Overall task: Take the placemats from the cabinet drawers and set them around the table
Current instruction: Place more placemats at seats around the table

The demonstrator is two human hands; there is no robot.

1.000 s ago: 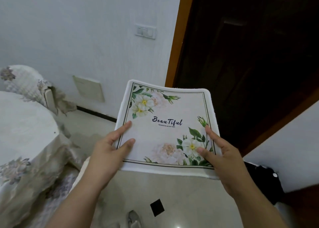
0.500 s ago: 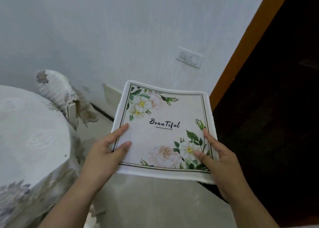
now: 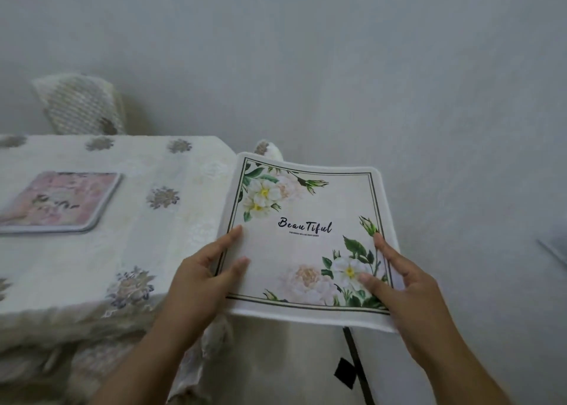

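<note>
I hold a square white placemat [image 3: 306, 242] with green and white flowers and the word "Beautiful" in the air, just off the table's right edge. My left hand [image 3: 202, 279] grips its left border, thumb and forefinger on top. My right hand [image 3: 402, 285] grips its right border the same way. The table [image 3: 101, 251] under a cream floral cloth fills the left side. A pink placemat [image 3: 58, 200] lies flat on it at the far left.
A chair back [image 3: 79, 104] in a quilted cover stands behind the table against the grey wall [image 3: 337, 67]. Another covered chair top [image 3: 267, 148] peeks out behind the held placemat. Pale floor with a black tile mark [image 3: 345, 372] shows below the mat.
The view has swung left, away from the dark doorway and light switch. The table top and the pink placemat on it have come into sight. Both hands keep the same hold on the floral placemat.
</note>
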